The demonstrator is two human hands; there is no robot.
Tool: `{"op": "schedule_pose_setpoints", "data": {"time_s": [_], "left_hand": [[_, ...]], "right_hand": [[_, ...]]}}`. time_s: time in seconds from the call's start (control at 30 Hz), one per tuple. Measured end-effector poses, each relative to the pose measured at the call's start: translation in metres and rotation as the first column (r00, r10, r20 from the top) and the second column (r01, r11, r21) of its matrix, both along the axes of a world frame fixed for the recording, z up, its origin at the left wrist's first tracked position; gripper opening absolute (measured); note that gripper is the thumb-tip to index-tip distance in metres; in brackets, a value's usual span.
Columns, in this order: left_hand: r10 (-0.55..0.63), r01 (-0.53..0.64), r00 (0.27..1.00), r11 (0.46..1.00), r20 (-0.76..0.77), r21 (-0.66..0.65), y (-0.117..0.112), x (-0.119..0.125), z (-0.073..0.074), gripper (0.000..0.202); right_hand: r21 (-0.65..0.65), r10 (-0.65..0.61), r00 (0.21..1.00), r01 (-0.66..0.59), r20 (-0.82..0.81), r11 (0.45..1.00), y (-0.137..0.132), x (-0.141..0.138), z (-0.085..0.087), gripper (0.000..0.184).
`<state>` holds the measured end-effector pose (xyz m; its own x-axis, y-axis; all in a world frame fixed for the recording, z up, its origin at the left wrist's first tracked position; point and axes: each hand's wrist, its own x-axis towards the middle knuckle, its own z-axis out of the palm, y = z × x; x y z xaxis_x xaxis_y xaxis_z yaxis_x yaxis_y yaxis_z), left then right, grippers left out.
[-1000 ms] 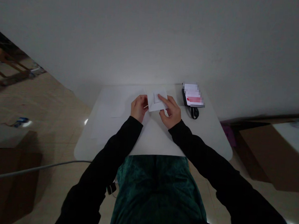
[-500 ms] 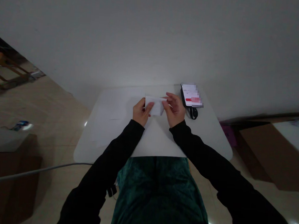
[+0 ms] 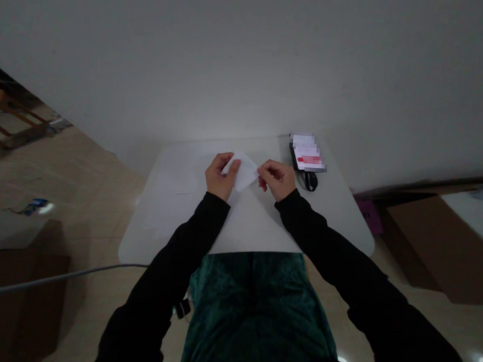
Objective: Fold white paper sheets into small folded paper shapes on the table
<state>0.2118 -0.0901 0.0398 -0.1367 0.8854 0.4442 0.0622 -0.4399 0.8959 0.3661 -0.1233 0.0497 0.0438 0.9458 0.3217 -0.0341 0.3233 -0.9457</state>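
A small piece of folded white paper (image 3: 245,171) is held above the white table (image 3: 263,226), one corner pointing right. My left hand (image 3: 220,175) grips its left side, with the thumb on top and the fingers behind. The right-hand corner is pinched between the thumb and fingertips of my right hand (image 3: 277,179). White sheets of paper (image 3: 170,184) lie flat on the table to the left of my left hand.
A phone (image 3: 307,152) with a lit screen rests on a dark stand at the table's back right, a black loop (image 3: 311,181) beside it. The wall (image 3: 249,66) rises behind the table. Cardboard boxes (image 3: 447,245) stand on the right, and a grey cable (image 3: 73,274) runs at left.
The folded paper has turned from a rectangle lying square to a tilted shape with a corner to the right. My left hand has shifted slightly left; my right fingers have closed on the corner.
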Motion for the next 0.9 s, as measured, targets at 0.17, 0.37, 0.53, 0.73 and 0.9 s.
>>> {"op": "schedule_pose_setpoints", "data": {"time_s": [0.17, 0.37, 0.53, 0.73, 0.9], "left_hand": [[-0.011, 0.011, 1.000, 1.000, -0.005, -0.029, 0.005, -0.004, 0.001, 0.030], [0.016, -0.018, 0.998, 0.999, -0.059, -0.044, 0.005, -0.004, 0.004, 0.025], [-0.081, 0.075, 0.991, 0.995, -0.106, -0.063, 0.002, -0.006, 0.007, 0.028], [-0.240, 0.262, 0.963, 0.942, 0.127, -0.212, 0.000, -0.003, 0.004, 0.077], [-0.300, 0.345, 0.936, 0.889, 0.184, -0.301, 0.000, 0.003, -0.002, 0.069]], "right_hand": [[0.028, 0.089, 0.981, -0.095, 0.173, 0.995, 0.000, 0.001, -0.001, 0.048], [-0.017, 0.182, 0.953, -0.183, 0.244, 0.983, -0.004, -0.004, -0.003, 0.054], [-0.072, 0.206, 0.929, -0.193, 0.308, 0.979, -0.005, -0.010, -0.006, 0.067], [0.006, -0.130, 0.975, 0.131, 0.180, 0.991, 0.000, -0.010, -0.015, 0.063], [0.013, -0.158, 0.978, 0.157, 0.137, 0.987, -0.002, -0.011, -0.018, 0.059]]}}
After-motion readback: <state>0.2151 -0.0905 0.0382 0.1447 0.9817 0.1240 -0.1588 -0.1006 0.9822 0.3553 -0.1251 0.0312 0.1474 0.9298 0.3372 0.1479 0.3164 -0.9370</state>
